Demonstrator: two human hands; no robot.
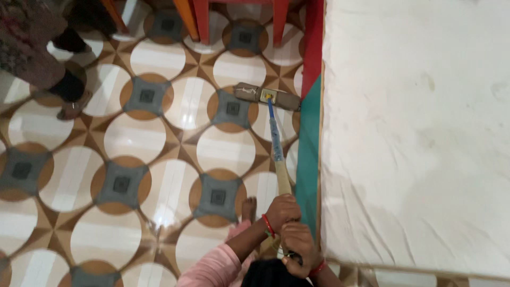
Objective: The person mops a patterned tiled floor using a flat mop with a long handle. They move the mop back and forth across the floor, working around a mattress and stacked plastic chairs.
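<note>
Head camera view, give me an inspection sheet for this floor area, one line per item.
Surface: glossy tiled floor with a pattern of cream circles and brown-and-grey squares.
Job's things: flat mop, its pad on the floor beside the bed; the handle runs up to both hands.
Clutter: nothing seen.
Grippers: left hand and right hand both grip the mop handle, left hand lower on it.
Cables: nothing seen.
Surroundings: bed with white sheet at right, red and teal bed edge, red chair legs at top, another person's feet at upper left.
</note>
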